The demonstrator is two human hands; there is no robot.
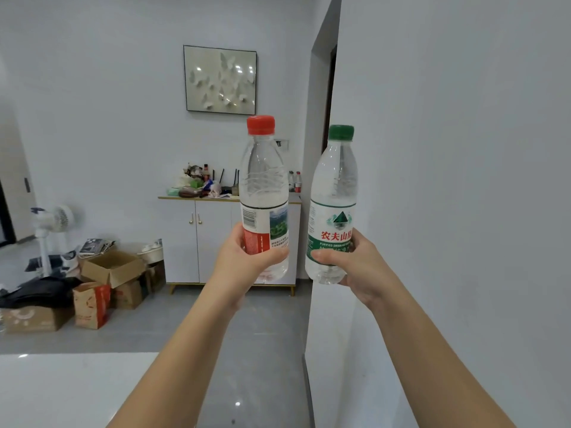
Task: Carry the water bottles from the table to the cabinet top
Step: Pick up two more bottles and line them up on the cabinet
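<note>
My left hand grips a clear water bottle with a red cap around its lower label, upright in front of me. My right hand holds a second clear bottle with a green cap and green label, also upright, a little to the right. Both are raised at chest height. Far ahead against the back wall stands the white cabinet; its top is cluttered, and two small red-capped bottles stand at its right end. The white table lies at the lower left.
A white wall corner juts out close on the right. Cardboard boxes, a paper bag and a white standing fan crowd the floor left of the cabinet. Grey floor tiles run between the table and the cabinet.
</note>
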